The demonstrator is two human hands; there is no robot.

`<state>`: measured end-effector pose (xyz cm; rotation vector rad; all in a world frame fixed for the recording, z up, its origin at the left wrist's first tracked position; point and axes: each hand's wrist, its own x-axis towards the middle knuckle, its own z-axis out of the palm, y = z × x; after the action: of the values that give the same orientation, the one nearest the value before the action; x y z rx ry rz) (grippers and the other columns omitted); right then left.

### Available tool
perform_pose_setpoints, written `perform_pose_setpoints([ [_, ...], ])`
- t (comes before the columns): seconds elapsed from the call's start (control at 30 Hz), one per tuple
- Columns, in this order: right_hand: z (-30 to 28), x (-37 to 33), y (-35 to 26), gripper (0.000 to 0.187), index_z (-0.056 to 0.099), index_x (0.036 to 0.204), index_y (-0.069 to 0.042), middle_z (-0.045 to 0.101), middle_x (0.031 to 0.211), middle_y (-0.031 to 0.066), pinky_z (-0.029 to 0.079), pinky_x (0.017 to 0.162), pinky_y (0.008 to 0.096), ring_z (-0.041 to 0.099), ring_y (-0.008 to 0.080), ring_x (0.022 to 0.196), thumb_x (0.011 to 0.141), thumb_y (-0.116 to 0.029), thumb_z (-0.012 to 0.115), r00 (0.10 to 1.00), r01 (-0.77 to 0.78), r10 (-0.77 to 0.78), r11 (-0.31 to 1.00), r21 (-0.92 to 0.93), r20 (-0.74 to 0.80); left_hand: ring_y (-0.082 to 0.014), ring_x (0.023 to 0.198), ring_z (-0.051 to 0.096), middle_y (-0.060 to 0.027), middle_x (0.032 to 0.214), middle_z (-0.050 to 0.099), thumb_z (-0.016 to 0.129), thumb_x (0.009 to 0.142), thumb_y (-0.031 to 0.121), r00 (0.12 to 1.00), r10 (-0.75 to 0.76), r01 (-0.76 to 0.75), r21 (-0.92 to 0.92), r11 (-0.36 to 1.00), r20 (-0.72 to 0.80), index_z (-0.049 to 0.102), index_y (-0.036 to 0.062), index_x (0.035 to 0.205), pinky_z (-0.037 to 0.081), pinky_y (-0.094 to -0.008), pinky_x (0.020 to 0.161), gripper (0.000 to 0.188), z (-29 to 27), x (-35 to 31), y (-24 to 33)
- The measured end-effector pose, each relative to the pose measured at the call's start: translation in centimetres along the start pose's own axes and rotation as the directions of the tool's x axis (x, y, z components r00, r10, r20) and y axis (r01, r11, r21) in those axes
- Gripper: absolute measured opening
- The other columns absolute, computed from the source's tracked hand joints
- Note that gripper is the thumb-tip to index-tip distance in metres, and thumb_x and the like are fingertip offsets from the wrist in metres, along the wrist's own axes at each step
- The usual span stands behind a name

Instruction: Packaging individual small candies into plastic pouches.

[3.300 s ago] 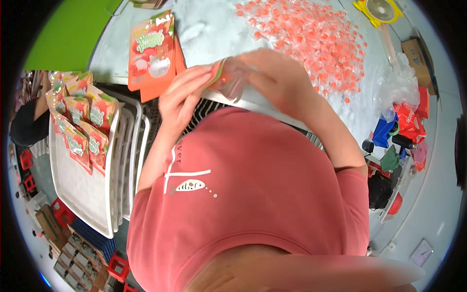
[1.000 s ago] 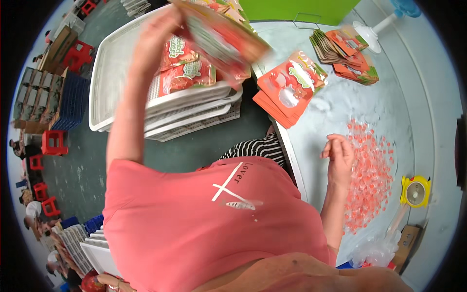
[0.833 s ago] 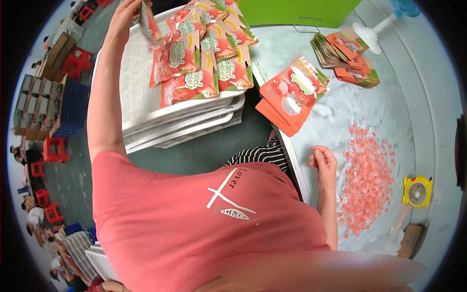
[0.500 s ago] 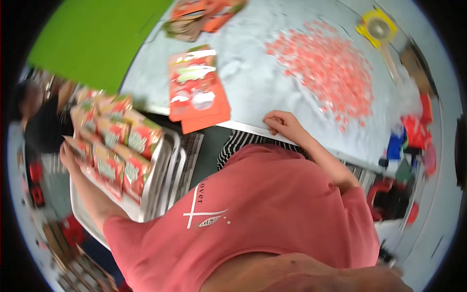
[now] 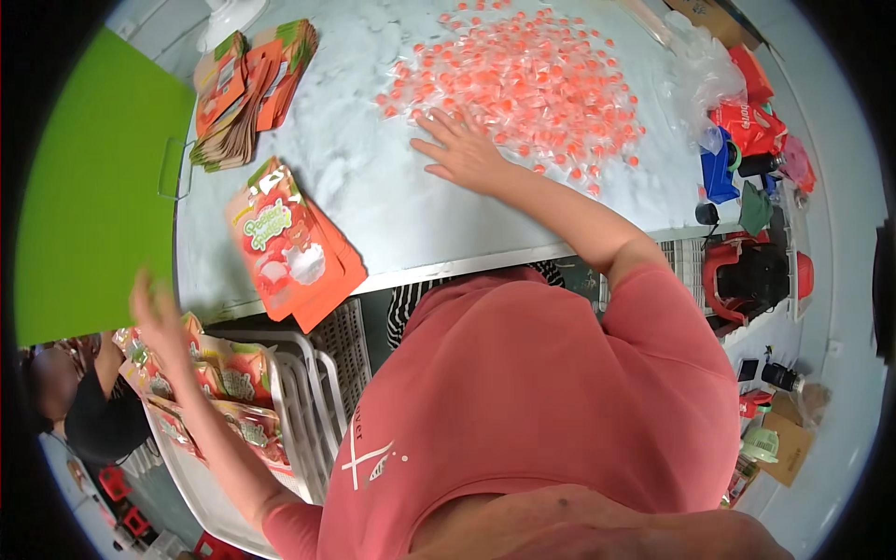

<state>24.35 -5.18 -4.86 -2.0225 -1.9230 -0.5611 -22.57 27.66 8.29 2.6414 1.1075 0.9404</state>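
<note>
My right hand lies with fingers spread at the near left edge of a pile of wrapped candies, small orange-pink rounds in clear wrappers. Nothing shows in its grasp. Slightly blurred, my left hand is raised over a white tray, its fingers stretched out and apart. Plump orange and green pouches stand packed in that tray; my left forearm hides some of them. A small stack of flat orange pouches lies between my hands, overhanging the table's near edge.
More flat pouches are bundled at the table's far left, beside a green panel. Clear plastic bags and a red bag lie along the right side. Another person is at the lower left.
My left hand has left the pouch it touched in the tray and risen. My right hand has moved from the table edge to the candies, its fingers now spread. The view has shifted.
</note>
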Motion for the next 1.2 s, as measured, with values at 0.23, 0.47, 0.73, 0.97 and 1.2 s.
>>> perform_pose_setpoints([
  [0.23,2.3,-1.1,3.2,0.038,0.063,0.127,-0.015,0.055,0.139,0.0121,0.034,0.110,0.0599,0.050,0.0297,0.131,0.090,-0.024,0.060,0.998,0.056,-0.050,0.989,-0.134,0.049,-0.0421,0.136,0.041,-0.0247,0.150,0.042,0.065,0.094,0.031,0.926,0.350,-0.286,-0.344,0.894,0.139,0.049,0.0125,0.145,0.035,-0.0463,0.113,0.057,26.3,6.5,22.6],
  [0.47,0.9,-2.9,6.8,0.033,0.068,0.119,-0.011,0.059,0.134,0.0132,0.040,0.110,0.0520,0.053,0.0309,0.128,0.088,-0.017,0.057,0.998,0.037,-0.030,0.993,0.114,-0.061,-0.0425,0.130,0.047,-0.0262,0.139,0.052,0.064,0.091,0.040,0.950,0.303,-0.245,-0.419,0.875,0.076,0.054,0.0121,0.141,0.038,-0.0466,0.110,0.059,42.9,11.3,29.9],
  [0.73,0.2,-4.5,10.4,0.033,0.069,0.119,-0.011,0.060,0.132,0.0126,0.042,0.108,0.0479,0.055,0.0315,0.125,0.088,-0.015,0.059,0.998,-0.061,0.059,0.984,0.165,0.015,-0.0386,0.122,0.055,-0.0242,0.133,0.057,0.066,0.090,0.038,0.970,0.233,-0.164,-0.544,0.823,0.061,0.065,0.0116,0.130,0.045,-0.0442,0.103,0.048,45.7,10.3,39.7],
  [0.97,-1.1,-5.9,13.2,0.032,0.068,0.120,-0.014,0.058,0.133,0.0109,0.042,0.107,0.0499,0.053,0.0308,0.126,0.088,-0.016,0.064,0.992,-0.117,0.106,0.980,0.161,0.072,-0.0409,0.128,0.050,-0.0247,0.137,0.054,0.063,0.091,0.044,0.981,0.185,-0.120,-0.574,0.810,0.055,0.063,0.0086,0.131,0.040,-0.0465,0.107,0.054,45.9,9.8,43.0],
  [1.2,-2.3,-2.3,9.5,0.033,0.067,0.117,-0.012,0.057,0.133,0.0116,0.044,0.102,0.0484,0.054,0.0322,0.122,0.085,-0.021,0.070,0.981,-0.169,0.192,0.893,0.416,-0.012,-0.0365,0.128,0.052,-0.0198,0.138,0.055,0.069,0.090,0.023,0.974,0.211,-0.122,-0.596,0.794,0.082,0.062,0.0064,0.130,0.042,-0.0415,0.107,0.044,33.6,7.1,33.2],
])
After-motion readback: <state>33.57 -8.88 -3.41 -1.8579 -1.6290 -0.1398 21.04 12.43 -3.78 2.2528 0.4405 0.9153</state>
